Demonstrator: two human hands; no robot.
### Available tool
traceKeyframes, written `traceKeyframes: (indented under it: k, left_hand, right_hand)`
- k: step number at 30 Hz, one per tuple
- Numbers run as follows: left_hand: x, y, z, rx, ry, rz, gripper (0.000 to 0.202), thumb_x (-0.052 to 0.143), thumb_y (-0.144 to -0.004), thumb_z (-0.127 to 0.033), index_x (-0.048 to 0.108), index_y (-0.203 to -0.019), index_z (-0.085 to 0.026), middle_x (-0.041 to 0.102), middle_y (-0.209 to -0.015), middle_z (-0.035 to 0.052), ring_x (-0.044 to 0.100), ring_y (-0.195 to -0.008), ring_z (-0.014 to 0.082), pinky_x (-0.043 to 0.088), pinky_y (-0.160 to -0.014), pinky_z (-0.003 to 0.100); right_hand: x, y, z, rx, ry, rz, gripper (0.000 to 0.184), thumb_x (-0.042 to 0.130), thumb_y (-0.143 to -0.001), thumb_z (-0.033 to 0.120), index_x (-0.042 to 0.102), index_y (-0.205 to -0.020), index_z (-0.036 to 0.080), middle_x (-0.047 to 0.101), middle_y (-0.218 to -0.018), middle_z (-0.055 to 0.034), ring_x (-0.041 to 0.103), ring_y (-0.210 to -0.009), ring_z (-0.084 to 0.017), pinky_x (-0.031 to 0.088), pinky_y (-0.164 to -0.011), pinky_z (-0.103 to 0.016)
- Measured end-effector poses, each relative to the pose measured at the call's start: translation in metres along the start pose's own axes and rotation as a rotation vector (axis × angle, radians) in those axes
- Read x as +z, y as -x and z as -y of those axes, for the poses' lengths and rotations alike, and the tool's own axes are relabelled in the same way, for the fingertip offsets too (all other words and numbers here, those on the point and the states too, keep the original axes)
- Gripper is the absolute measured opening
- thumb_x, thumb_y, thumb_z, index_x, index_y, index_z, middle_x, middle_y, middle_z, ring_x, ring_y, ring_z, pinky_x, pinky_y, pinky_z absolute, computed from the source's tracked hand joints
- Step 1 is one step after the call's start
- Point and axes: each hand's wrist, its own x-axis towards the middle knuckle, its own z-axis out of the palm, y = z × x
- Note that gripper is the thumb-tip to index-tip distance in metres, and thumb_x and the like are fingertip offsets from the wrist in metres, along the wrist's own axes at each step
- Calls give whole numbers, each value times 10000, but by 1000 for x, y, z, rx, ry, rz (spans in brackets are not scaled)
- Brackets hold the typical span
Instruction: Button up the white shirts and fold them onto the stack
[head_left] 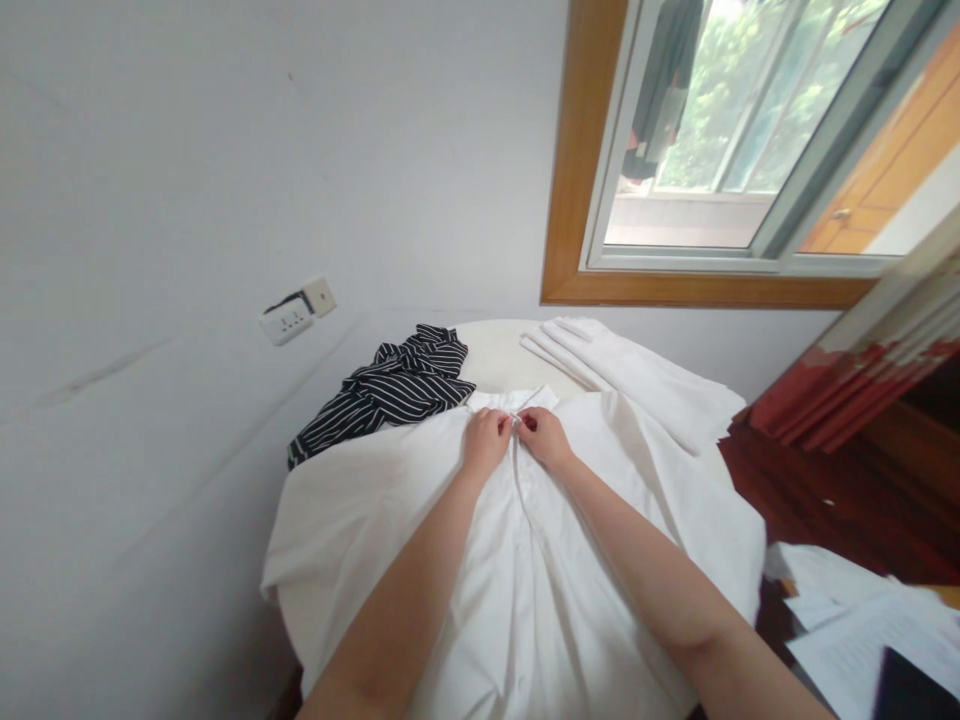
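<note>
A white button-up shirt lies spread front side up over a round table, its collar toward the wall and its sleeves out to both sides. At the top of the front opening, just below the collar, my left hand pinches the shirt's edge. My right hand grips the cloth right beside it, fingers closed. The two hands nearly touch. Whether a button sits between the fingertips is too small to make out.
A black-and-white striped garment lies crumpled at the back left of the cream tabletop. Folded white cloth rests at the back right. Papers and a dark flat object are at lower right. A wall socket is on the left.
</note>
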Motion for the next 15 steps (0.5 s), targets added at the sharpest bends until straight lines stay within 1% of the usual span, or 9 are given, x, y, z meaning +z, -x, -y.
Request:
traceKeyframes:
  k: [4,7,11,15]
  left_hand:
    - [-2,1,-4,-15,-56,22,143,521,-862,-278,628,-864,-183,620,-862,59,564,-843,185,406,-790,295]
    - [-4,2,-8,-37,-125,49,161,503,-874,-296,622,-884,-189,619,-886,68,566,-877,200,394,-793,307]
    - [-4,3,-11,-50,-174,56,202,461,-896,-319,619,-885,-193,622,-890,76,568,-899,213,381,-781,314]
    - [-3,1,-9,-63,-153,68,224,462,-896,-340,630,-861,-197,625,-882,73,569,-879,214,378,-760,313]
  right_hand:
    - [1,-1,-2,-1,-10,15,135,540,-776,203,660,-814,153,633,-729,-22,528,-643,-123,390,-631,-227]
    - [0,-1,-3,-3,-7,18,136,536,-771,199,657,-818,157,629,-725,-17,523,-635,-120,387,-627,-228]
    - [0,-2,-4,-10,-33,34,139,531,-767,207,651,-819,162,622,-696,-5,512,-609,-114,377,-599,-220]
    - [2,-3,-5,13,-50,38,145,525,-764,221,648,-810,159,619,-680,-1,508,-601,-111,373,-586,-216]
